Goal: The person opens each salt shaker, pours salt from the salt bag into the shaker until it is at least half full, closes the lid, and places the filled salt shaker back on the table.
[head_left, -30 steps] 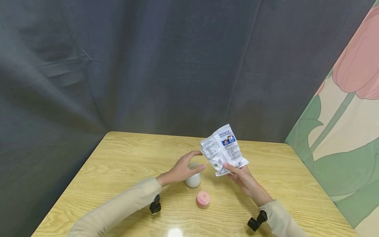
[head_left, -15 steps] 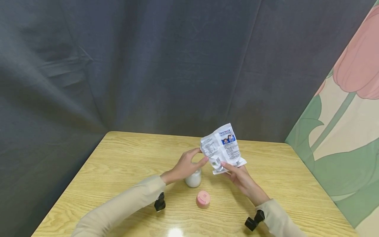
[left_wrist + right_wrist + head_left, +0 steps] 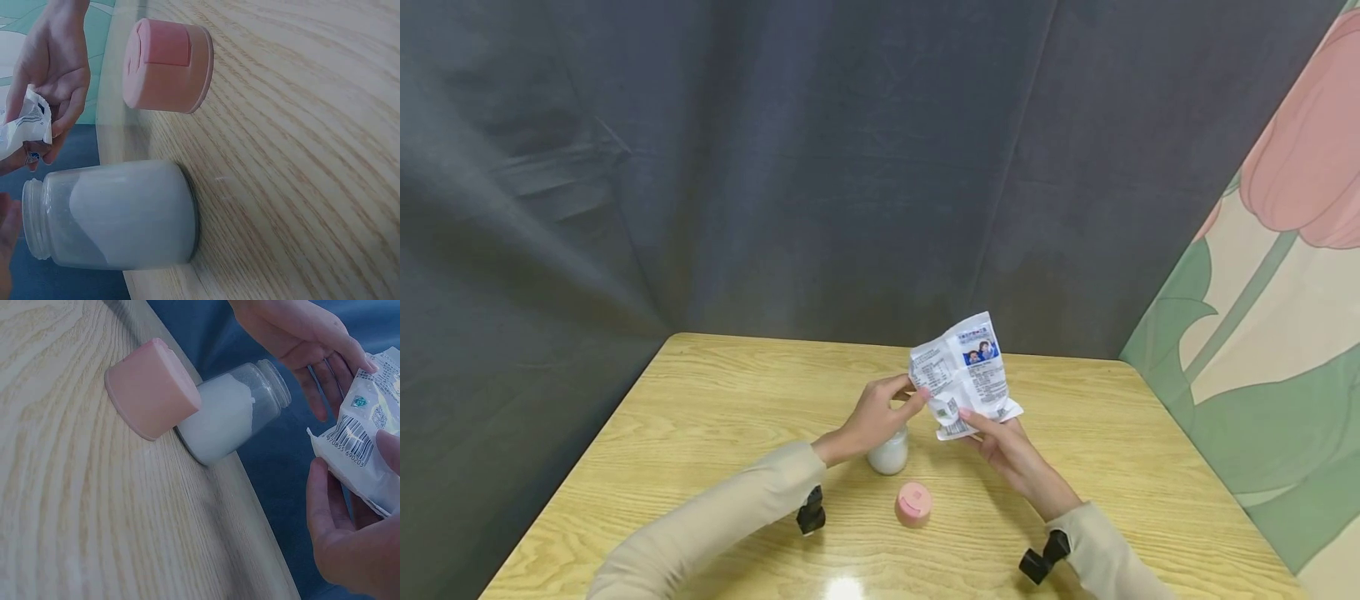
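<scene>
A white printed plastic packet (image 3: 964, 373) is held up above the table, with text, a blue picture and a barcode on its face. My right hand (image 3: 1018, 463) grips its lower edge, thumb on the near face. At its left edge my left hand (image 3: 874, 418) pinches it, thumb in front; most of the fingers behind are hidden. Below the left hand stands a clear glass jar (image 3: 889, 455), lidless and largely filled with something white, as the left wrist view shows of the jar (image 3: 128, 215). In front of the jar sits a pink lid (image 3: 914, 505).
The pale wooden table (image 3: 737, 400) runs back to a dark grey curtain (image 3: 850, 208). A wall with a tulip mural (image 3: 1262, 350) borders the right side. Black camera mounts (image 3: 811, 510) hang at both wrists.
My left hand has moved right and up to the packet and closed thumb and fingers on its left edge. The right hand has shifted slightly left. The jar and lid have stayed put.
</scene>
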The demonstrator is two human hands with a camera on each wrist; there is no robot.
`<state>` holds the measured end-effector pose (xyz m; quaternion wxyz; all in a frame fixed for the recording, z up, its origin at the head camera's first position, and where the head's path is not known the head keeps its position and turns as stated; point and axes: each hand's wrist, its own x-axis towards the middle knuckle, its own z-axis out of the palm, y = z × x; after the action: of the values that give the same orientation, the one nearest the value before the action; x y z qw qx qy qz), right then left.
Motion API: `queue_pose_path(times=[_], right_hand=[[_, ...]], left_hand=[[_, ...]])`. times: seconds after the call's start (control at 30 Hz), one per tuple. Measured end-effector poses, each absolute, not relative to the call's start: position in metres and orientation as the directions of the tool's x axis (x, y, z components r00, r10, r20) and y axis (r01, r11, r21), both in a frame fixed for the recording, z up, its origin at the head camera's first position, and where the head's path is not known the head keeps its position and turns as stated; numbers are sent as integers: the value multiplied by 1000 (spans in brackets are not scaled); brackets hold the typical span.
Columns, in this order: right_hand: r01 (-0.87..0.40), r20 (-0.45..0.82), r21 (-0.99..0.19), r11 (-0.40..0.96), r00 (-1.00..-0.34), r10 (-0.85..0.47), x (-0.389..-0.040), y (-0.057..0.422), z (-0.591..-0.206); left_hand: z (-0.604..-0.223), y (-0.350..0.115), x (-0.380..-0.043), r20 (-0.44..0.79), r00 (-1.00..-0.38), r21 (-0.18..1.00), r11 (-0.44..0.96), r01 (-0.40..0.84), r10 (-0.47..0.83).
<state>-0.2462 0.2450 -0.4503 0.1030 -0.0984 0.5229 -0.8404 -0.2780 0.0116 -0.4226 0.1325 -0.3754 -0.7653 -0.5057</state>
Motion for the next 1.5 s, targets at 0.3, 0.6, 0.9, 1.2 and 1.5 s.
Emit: queue_pose_path(times=[0.3, 0.6, 0.9, 1.2, 1.5], right_hand=[[79, 66, -894, -442, -950, -304, -246, 245, -450], [106, 45, -881, -462, -951, -305, -245, 248, -448], [122, 22, -882, -455, -954, -298, -244, 262, -443], [112, -37, -946, -305, -970, -242, -244, 272, -441], [93, -52, -988, -124, -952, -300, -246, 283, -444]], left_hand=[[-421, 16, -278, 613, -681, 679, 174, 714, 401], [-419, 18, -277, 614, -698, 708, 135, 694, 368], [-416, 21, -277, 611, -703, 717, 122, 687, 365], [-419, 24, -276, 599, -707, 728, 113, 676, 376], [-418, 28, -271, 560, -722, 723, 186, 665, 406]])
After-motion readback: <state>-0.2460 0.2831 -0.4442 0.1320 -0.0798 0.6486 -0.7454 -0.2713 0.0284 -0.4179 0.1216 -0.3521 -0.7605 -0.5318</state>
